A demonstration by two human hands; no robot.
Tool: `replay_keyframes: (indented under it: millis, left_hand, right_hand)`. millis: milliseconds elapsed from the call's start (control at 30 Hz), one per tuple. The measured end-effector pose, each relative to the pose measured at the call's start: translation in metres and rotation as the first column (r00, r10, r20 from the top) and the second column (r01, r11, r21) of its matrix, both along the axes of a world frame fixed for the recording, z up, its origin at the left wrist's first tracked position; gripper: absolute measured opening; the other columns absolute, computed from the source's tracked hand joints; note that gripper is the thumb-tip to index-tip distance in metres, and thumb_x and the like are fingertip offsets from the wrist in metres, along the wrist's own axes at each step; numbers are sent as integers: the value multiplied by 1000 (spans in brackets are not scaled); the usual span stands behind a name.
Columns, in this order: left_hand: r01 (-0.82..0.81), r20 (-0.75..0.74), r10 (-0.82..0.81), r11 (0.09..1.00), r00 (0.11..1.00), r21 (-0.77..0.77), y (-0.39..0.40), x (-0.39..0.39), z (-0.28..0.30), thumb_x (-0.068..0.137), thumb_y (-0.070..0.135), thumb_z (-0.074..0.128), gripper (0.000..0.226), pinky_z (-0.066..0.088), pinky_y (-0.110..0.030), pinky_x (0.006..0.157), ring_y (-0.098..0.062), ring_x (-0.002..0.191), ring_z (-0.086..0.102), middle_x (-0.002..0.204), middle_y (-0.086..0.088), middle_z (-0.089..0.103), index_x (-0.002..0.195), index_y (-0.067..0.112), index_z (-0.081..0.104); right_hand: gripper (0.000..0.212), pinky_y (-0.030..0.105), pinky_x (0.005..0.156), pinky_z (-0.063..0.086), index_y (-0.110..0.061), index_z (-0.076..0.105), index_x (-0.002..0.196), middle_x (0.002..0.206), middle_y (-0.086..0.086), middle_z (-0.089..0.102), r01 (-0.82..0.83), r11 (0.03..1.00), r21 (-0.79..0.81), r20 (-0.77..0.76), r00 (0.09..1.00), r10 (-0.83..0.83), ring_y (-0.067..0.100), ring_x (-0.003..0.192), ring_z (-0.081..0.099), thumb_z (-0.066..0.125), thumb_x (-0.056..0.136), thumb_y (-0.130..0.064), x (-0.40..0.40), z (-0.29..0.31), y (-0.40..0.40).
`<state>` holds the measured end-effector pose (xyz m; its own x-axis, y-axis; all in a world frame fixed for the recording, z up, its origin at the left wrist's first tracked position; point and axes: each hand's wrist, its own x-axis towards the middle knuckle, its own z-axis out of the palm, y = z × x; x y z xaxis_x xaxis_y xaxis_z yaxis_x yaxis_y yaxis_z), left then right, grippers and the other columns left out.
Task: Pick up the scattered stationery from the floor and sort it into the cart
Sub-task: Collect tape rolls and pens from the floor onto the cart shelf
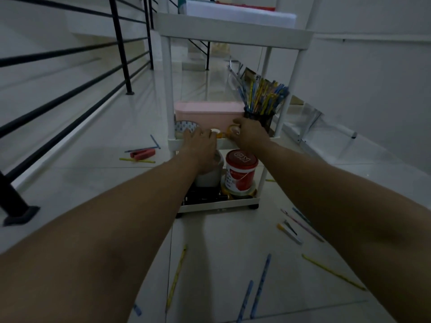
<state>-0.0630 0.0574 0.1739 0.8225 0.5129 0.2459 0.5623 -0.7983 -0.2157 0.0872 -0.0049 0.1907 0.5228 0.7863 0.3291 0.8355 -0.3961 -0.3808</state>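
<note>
A white three-tier cart (pixel 233 34) stands ahead of me. Both my hands reach into its middle shelf. My right hand (pixel 250 134) grips a small yellowish tape roll (pixel 232 131) in front of a pink box (pixel 207 113). My left hand (pixel 201 145) rests at the shelf's front edge, fingertips touching a white tape roll (pixel 215 131), beside a patterned tape roll (pixel 186 128). A dark holder (pixel 260 118) full of pencils stands at the shelf's right. Pencils lie scattered on the floor: a yellow one (pixel 177 276), blue ones (pixel 261 285), another yellow one (pixel 333 272).
A red stapler (pixel 142 154) with pencils lies on the floor left of the cart. More pens (pixel 293 229) lie at the right. A red-and-white tub (pixel 241 171) sits on the bottom shelf. Black railing (pixel 121 47) runs along the left, a white wall on the right.
</note>
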Motion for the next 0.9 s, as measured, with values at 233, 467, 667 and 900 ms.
replay_keyframes:
  millis: [233,467,667,900]
  left_hand:
    - [-3,17,3,1000,1000,1,-2,4,0,84,48,56,67,24,-54,108,-34,130,34,139,-15,40,134,8,35]
    - [10,60,-10,1000,998,-5,0,5,-6,82,48,59,76,26,-54,108,-34,130,33,140,-16,35,138,7,29]
    - [172,168,-204,967,964,186,-6,10,-6,77,41,59,57,34,-43,87,-31,106,44,118,-14,47,122,8,44]
    - [410,60,-425,896,903,171,-17,26,-30,73,31,61,47,39,-42,78,-33,97,53,109,-16,56,112,6,52]
  right_hand:
    - [47,35,89,49,-22,60,126,124,7,63,40,998,40,-114,993,-35,26,111,60,63,84,-43,2,-4,10]
    - [57,40,93,49,-16,54,131,126,6,60,-35,994,106,51,998,30,24,114,57,68,83,-44,4,-12,-1]
    - [38,42,69,50,-12,52,116,121,11,50,-153,988,26,400,907,130,34,88,60,57,91,-40,-9,-17,-21]
    - [53,35,71,45,-19,41,138,127,9,50,-117,950,-290,329,920,214,31,97,61,52,93,-44,1,-42,-61]
